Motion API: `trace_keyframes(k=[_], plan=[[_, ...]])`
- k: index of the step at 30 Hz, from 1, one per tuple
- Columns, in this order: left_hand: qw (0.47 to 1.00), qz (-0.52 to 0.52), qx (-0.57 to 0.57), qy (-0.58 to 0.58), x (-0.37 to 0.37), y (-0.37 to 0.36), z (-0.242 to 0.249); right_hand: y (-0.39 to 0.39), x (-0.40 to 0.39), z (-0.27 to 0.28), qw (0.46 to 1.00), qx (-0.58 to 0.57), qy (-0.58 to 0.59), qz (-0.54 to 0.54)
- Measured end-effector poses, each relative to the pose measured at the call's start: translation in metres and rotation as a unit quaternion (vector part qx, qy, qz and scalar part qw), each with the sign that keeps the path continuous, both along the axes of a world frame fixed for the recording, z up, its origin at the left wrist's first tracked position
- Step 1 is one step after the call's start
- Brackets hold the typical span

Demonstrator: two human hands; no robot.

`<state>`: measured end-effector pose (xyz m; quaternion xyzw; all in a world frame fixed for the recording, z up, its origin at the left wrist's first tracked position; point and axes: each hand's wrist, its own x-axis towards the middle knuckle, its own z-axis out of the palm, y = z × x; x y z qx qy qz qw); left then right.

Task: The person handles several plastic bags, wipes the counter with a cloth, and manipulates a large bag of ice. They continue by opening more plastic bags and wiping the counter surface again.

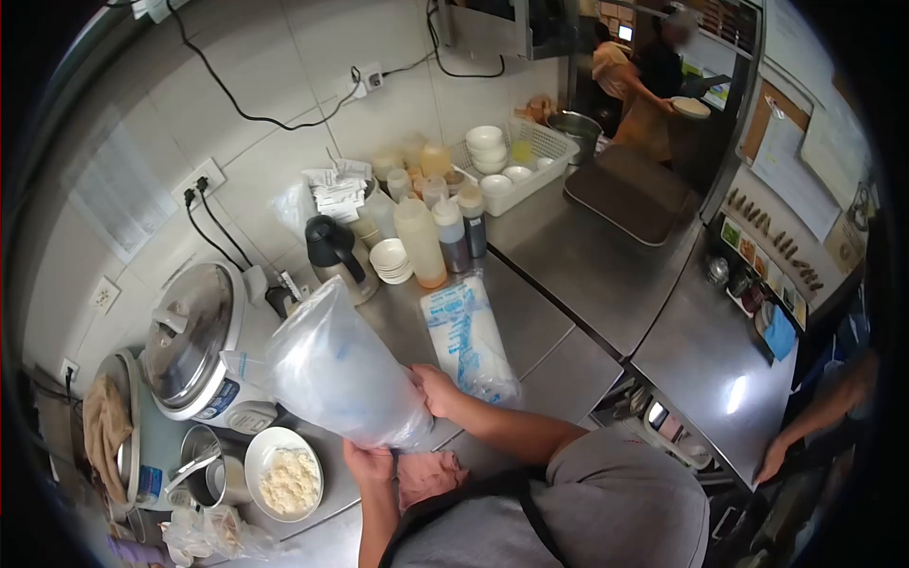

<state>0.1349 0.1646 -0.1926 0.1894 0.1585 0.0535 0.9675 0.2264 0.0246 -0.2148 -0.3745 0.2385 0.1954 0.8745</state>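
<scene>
A large clear plastic bag (336,369), puffed out, is held above the steel counter in front of me. My left hand (367,462) grips its lower edge, fingers closed on the film. My right hand (436,390) has its fingers closed on the bag's right side. Just beyond the right hand lies a white plastic-wrapped pack with blue print (471,336). Below the bag, near my body, a pink cloth (428,476) rests on the counter. A white bowl of pale, crumbly food (289,480) stands left of my left hand.
Left are a rice cooker (189,331), a metal pot (204,464) and a tan cloth (107,426). Behind stand a thermal jug (336,256), squeeze bottles (419,241), and a white basket (540,180) with bowls. A brown tray (630,194) lies right. Other people are nearby.
</scene>
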Motion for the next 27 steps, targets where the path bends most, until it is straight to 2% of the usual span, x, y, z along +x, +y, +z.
trace_keyframes(k=[1, 3, 4, 7, 9, 10, 11, 12, 13, 14, 15, 17, 19, 21, 23, 25, 26, 27], plan=[[1.000, -0.002, -0.025, 0.005, -0.005, 0.000, -0.007, -0.001, -0.009, 0.011, 0.999, -0.011, 0.007, -0.033], [1.000, -0.005, -0.017, -0.007, -0.002, 0.001, -0.029, 0.001, -0.011, -0.005, 0.967, -0.212, -0.143, 0.011], [1.000, -0.003, -0.014, -0.015, 0.000, 0.001, -0.037, 0.002, -0.009, -0.012, 0.925, -0.309, -0.216, 0.037], [0.993, 0.048, 0.103, 0.041, 0.011, -0.003, -0.037, 0.001, 0.006, -0.025, 0.802, -0.503, -0.313, 0.071], [0.987, -0.005, 0.159, -0.036, 0.017, 0.008, -0.052, 0.013, 0.022, -0.046, 0.812, -0.492, -0.311, 0.043], [0.988, 0.005, 0.155, -0.026, 0.017, 0.013, -0.061, 0.015, 0.025, -0.052, 0.796, -0.516, -0.309, 0.064], [0.988, 0.019, 0.151, -0.018, 0.017, 0.012, -0.059, 0.011, 0.031, -0.040, 0.778, -0.538, -0.312, 0.087], [0.986, 0.053, 0.156, 0.035, 0.015, 0.006, -0.045, 0.005, 0.032, -0.017, 0.783, -0.534, -0.299, 0.113], [0.981, 0.085, 0.157, 0.081, 0.013, 0.000, -0.033, 0.006, 0.044, -0.022, 0.766, -0.539, -0.349, 0.040], [0.983, 0.084, 0.145, 0.072, 0.010, 0.002, -0.037, 0.002, 0.054, 0.005, 0.812, -0.460, -0.359, -0.004], [0.986, 0.079, 0.135, 0.062, 0.009, 0.005, -0.045, -0.003, 0.058, 0.046, 0.819, -0.444, -0.360, -0.044], [0.988, 0.072, 0.130, 0.043, 0.009, 0.007, -0.047, -0.011, 0.042, 0.146, 0.844, -0.275, -0.449, -0.102], [0.988, 0.068, 0.136, 0.028, 0.008, 0.004, -0.046, -0.004, 0.014, 0.220, 0.774, -0.262, -0.561, -0.132], [0.988, 0.068, 0.136, 0.028, 0.009, 0.002, -0.042, 0.010, -0.005, 0.261, 0.550, -0.438, -0.704, -0.103], [0.988, 0.066, 0.133, 0.034, 0.008, 0.000, -0.041, 0.041, -0.018, 0.258, 0.452, -0.569, -0.680, -0.097], [0.988, 0.067, 0.132, 0.043, 0.007, 0.004, -0.041, 0.064, -0.005, 0.222, 0.407, -0.652, -0.639, -0.032], [0.989, -0.039, 0.074, -0.123, 0.005, 0.034, -0.084, 0.067, -0.002, 0.215, 0.419, -0.616, -0.665, -0.037], [0.988, -0.064, 0.034, -0.138, 0.007, 0.046, -0.084, 0.066, 0.003, 0.211, 0.428, -0.582, -0.690, -0.045]])
